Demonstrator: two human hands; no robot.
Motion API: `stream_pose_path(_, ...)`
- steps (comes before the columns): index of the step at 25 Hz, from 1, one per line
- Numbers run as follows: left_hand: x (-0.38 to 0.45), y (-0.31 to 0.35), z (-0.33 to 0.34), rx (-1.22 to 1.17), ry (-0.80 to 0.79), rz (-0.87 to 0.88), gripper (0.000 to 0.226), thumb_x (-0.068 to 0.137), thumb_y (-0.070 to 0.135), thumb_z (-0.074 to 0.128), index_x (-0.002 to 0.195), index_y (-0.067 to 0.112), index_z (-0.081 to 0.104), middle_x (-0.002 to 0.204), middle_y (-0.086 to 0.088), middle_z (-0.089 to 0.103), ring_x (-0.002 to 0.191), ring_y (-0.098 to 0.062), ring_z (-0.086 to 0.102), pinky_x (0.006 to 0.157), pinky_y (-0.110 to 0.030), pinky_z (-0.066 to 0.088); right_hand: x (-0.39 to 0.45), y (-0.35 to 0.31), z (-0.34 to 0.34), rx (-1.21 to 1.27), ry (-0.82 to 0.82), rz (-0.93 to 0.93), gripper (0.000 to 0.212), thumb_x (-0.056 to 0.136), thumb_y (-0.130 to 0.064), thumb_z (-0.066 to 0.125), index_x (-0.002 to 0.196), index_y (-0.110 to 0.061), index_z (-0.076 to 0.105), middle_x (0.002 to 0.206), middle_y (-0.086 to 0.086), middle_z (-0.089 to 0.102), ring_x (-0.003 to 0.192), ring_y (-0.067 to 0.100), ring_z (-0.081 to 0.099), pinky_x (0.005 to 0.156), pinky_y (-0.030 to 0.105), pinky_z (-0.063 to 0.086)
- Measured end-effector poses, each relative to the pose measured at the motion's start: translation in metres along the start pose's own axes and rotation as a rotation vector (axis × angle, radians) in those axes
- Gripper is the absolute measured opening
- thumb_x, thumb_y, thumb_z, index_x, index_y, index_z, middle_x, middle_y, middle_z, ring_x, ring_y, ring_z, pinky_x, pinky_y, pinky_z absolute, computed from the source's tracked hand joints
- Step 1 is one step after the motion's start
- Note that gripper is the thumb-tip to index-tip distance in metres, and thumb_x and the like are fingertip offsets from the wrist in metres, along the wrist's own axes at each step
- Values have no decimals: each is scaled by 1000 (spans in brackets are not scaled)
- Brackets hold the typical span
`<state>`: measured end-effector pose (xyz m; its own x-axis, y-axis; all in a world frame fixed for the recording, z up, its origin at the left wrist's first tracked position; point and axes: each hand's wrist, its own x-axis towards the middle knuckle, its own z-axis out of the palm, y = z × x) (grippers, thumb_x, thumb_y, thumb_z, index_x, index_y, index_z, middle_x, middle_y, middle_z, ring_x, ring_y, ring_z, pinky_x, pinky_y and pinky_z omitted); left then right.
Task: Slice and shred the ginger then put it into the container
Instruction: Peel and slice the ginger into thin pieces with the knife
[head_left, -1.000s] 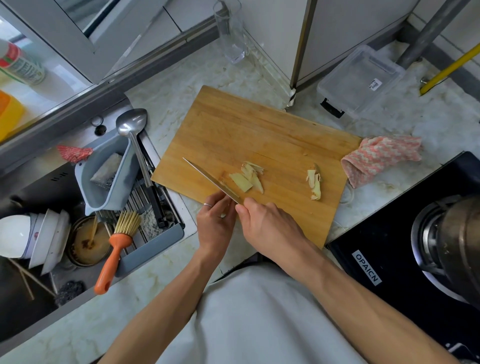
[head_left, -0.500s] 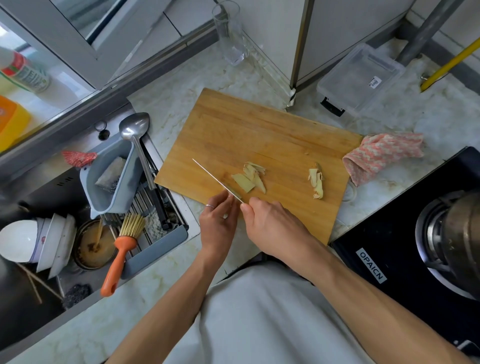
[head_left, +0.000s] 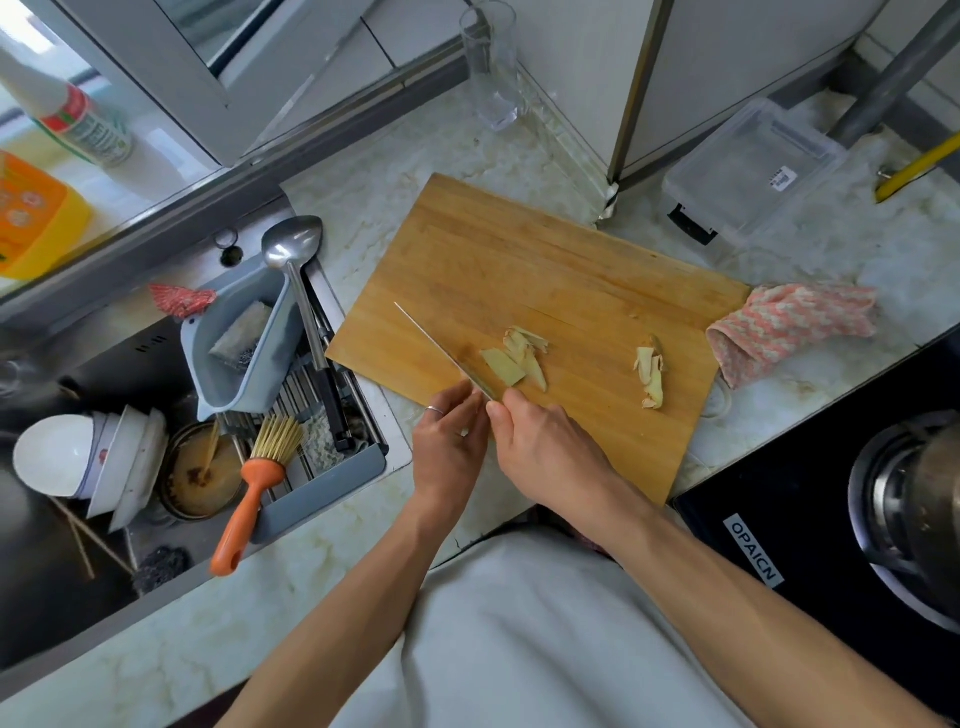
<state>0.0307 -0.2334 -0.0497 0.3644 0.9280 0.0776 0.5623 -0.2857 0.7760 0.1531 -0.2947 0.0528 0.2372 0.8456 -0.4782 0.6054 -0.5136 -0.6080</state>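
The bench (head_left: 395, 156) carries a wooden cutting board (head_left: 519, 270), set at an angle, its near corner reaching the bench's front edge. The board's far half is bare wood. A sink (head_left: 62, 597) filled with dishes lies just beside the board's left edge; a black cooktop (head_left: 810, 499) sits at its right corner. A clear container (head_left: 753, 171) rests beyond the board's far right edge, well apart from the ginger. A pink cloth (head_left: 795, 322) touches the right edge.

The right hand (head_left: 550, 452) has its grip clamped on the handle of a knife (head_left: 441, 348), blade pointing away to the left. The left hand (head_left: 447, 441) curls beside the blade's base; what it holds cannot be told.

Ginger slices (head_left: 514, 358) lie just right of the blade. A smaller ginger piece (head_left: 649, 374) lies nearer the right edge.
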Motion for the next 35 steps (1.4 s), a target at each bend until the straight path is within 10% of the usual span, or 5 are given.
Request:
stream_pose_path(5, 1, 5, 0, -13, 59, 58, 16, 86, 4, 66, 95, 4, 79, 106, -10, 68, 87, 2, 56, 74, -1, 39, -17, 5, 3, -152, 45, -16, 29, 108, -42, 26, 93, -19, 34, 69, 0, 40, 68, 34, 47, 61, 35, 34)
stream_pose_path(13, 1, -3, 5, -29, 39, -7, 20, 88, 13, 69, 106, 6, 77, 115, -12, 69, 97, -18, 68, 83, -23, 55, 8, 15, 8, -19, 40, -41, 29, 107, -42, 28, 90, -19, 34, 63, -1, 41, 64, 33, 44, 60, 34, 32)
stream_pose_path(24, 1, -2, 0, -12, 65, 45, 14, 86, 5, 70, 96, 8, 79, 106, -9, 70, 88, 1, 58, 76, -3, 41, -3, 19, 27, -210, 149, -121, 29, 108, -43, 24, 101, -19, 38, 73, 10, 63, 68, 36, 65, 53, 33, 34)
stream_pose_path(35, 4, -1, 2, -51, 50, 6, 19, 86, 7, 75, 106, 6, 77, 115, -10, 70, 97, -15, 69, 88, -9, 47, -2, 24, 3, 148, 118, -35, 39, 108, -38, 33, 72, -24, 32, 54, -5, 41, 52, 20, 38, 57, 34, 27)
